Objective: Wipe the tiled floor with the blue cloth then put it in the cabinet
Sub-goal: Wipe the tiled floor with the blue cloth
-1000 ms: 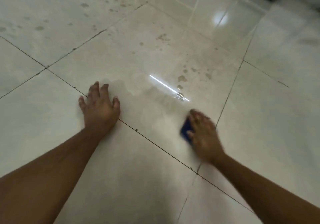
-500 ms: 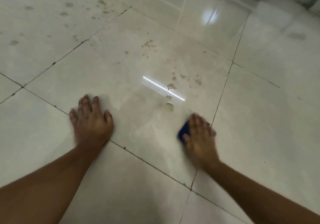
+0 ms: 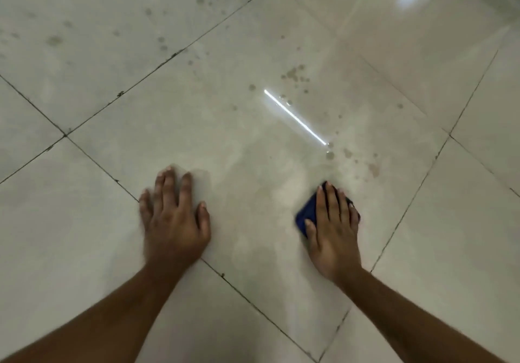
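Note:
A folded blue cloth (image 3: pixel 306 213) lies flat on the glossy beige tiled floor (image 3: pixel 253 143). My right hand (image 3: pixel 333 229) presses down on the cloth, covering most of it; only its left part and top corner show. My left hand (image 3: pixel 173 216) rests flat on the floor with fingers spread, over a grout line to the left, holding nothing. Brownish spots (image 3: pixel 349 154) mark the tile just beyond the cloth. The cabinet is out of view.
More dried spots (image 3: pixel 294 74) sit farther up the same tile, and others are scattered at the far left (image 3: pixel 53 40). Dark grout lines (image 3: pixel 168 59) cross the floor diagonally. A bright strip of reflected light (image 3: pixel 295 118) lies on the wet-looking tile.
The view has tilted down, so the cabinet corner at the top is gone. My right hand with the cloth has shifted slightly on the tile; my left hand stays planted.

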